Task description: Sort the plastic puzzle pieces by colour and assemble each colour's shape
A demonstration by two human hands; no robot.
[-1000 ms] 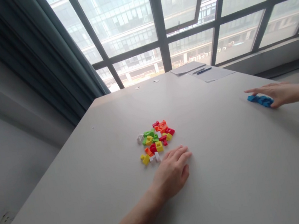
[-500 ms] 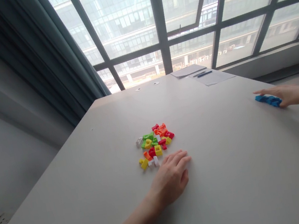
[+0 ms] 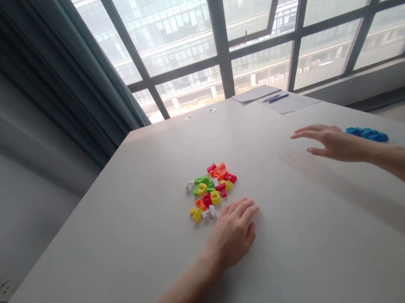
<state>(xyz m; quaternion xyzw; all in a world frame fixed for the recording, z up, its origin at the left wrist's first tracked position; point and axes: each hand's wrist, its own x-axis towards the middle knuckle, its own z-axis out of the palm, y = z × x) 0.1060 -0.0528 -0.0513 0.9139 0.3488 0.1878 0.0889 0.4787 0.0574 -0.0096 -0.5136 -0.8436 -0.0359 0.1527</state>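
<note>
A loose pile of small plastic building blocks (image 3: 215,198) in red, orange, yellow, green and white lies at mid-table. My left hand (image 3: 233,231) rests on the table just in front of the pile, fingers stretched out and holding nothing. Over the right part of the table hovers my right hand (image 3: 327,143), its fingers apart and nothing in them. Beyond its wrist, near the right edge, a cluster of blue blocks (image 3: 367,134) sits on the table, apart from the hand.
The white table (image 3: 104,240) reaches to the window. Sheets of paper (image 3: 291,102) and a dark pen (image 3: 279,98) lie at its far right corner. A dark curtain (image 3: 101,101) hangs at the left, above a wall socket (image 3: 6,291).
My right hand has let go of the blue blocks and moved left, away from them. The left hand stays beside the coloured pile. The view has shifted slightly.
</note>
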